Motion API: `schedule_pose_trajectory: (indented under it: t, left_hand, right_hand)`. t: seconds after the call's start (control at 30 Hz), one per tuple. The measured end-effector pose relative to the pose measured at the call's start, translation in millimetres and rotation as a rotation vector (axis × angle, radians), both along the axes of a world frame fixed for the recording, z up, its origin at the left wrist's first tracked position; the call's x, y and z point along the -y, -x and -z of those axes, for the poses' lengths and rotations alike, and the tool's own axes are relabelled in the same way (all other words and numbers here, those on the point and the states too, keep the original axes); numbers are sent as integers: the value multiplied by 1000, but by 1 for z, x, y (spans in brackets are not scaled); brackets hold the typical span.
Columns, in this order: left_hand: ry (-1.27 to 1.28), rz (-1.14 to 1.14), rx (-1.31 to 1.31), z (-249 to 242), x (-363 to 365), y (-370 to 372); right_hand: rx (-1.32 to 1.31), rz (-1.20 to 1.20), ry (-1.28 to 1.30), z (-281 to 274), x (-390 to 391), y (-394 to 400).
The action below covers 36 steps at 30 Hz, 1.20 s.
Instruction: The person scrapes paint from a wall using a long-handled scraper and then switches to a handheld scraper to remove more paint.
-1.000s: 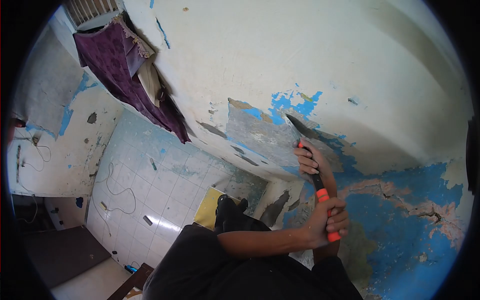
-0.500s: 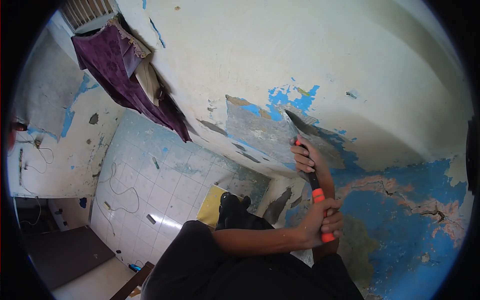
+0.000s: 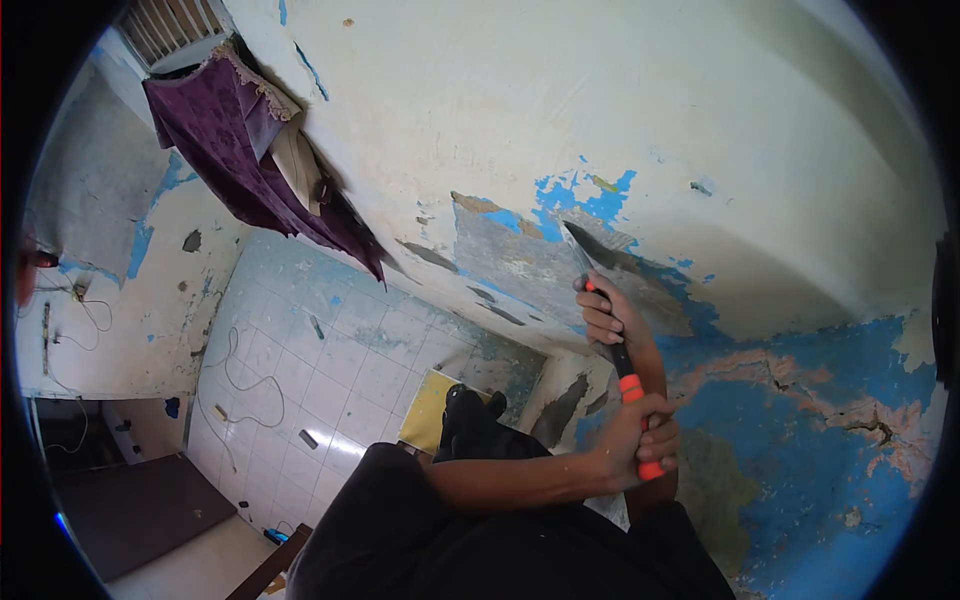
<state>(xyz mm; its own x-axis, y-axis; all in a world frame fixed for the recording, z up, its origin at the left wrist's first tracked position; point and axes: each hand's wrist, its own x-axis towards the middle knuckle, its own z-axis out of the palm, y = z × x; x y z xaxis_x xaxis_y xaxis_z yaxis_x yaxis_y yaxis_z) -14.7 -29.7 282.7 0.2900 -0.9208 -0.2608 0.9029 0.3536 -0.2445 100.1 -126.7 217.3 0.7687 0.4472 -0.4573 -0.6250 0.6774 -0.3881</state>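
- Scraper (image 3: 612, 340) w/ black-and-orange handle, held in both hands, blade end up against the wall (image 3: 620, 110), handle end down toward the person's body.
- Blade tip sits on the peeling patch (image 3: 520, 262) of grey bare plaster, approx. mid-frame, just below a few bright blue paint flecks.
- Left hand (image 3: 640, 440): fist wrapped tight round the lower handle, fingers curled over the orange grip; orange butt pokes out below the fist.
- Left forearm runs in from frame left, roughly level, across the dark clothing.
- Right hand (image 3: 603, 315): higher up the handle, nr the blade; fingers folded round the black shaft, knuckles facing camera. An orange bit shows at the top of this grip.
- Right forearm drops straight down behind the tool, partly hidden by the left fist.
- Btwn the two hands a short stretch of black shaft and an orange band is visible.
- Wall: cream top coat above, big blue area w/ cracks and pinkish-brown patches to the right and below the hands.
- Purple cloth (image 3: 225, 130) hangs at upper left, well apart from the hands.
- White tiled floor (image 3: 320, 370) far below, w/ a loose cable (image 3: 245, 385) lying across it.
- Yellow board (image 3: 428, 410) on the floor nr the wall base, just beside the person's dark shoe (image 3: 462, 415).
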Motion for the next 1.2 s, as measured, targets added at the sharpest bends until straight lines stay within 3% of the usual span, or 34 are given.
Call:
schedule_pose_trajectory:
  t: [0.43, 0.53, 0.63, 0.73, 0.83, 0.97, 1.03, 1.13, 1.2]
  left_hand:
    - [62, 32, -28, -15, -15, -3]
    - [36, 7, -26, -12, -8, -8]
    - [84, -21, -41, -14, -12, -9]
    - [108, 36, -44, -23, -22, -7]
    - [97, -7, -64, -14, -16, -8]
    - [102, 56, -55, -37, -37, -15]
    - [58, -15, -58, -20, -19, -20]
    - [108, -29, -75, -20, -23, -19]
    - [142, 8, -76, -24, -27, -16]
  right_hand:
    - [-83, 41, -66, -1, -3, -5]
    - [-44, 43, 88, -8, -3, -3]
    - [-128, 1, -93, 0, -3, -13]
    - [-26, 84, 22, -16, -7, 0]
    - [-140, -37, -160, 10, -5, -18]
    - [-114, 47, -27, -8, -10, -13]
    - [-107, 15, 27, 3, -8, -15]
    - [-146, 15, -106, 4, -10, -17]
    - [-93, 45, -58, -2, -6, -7]
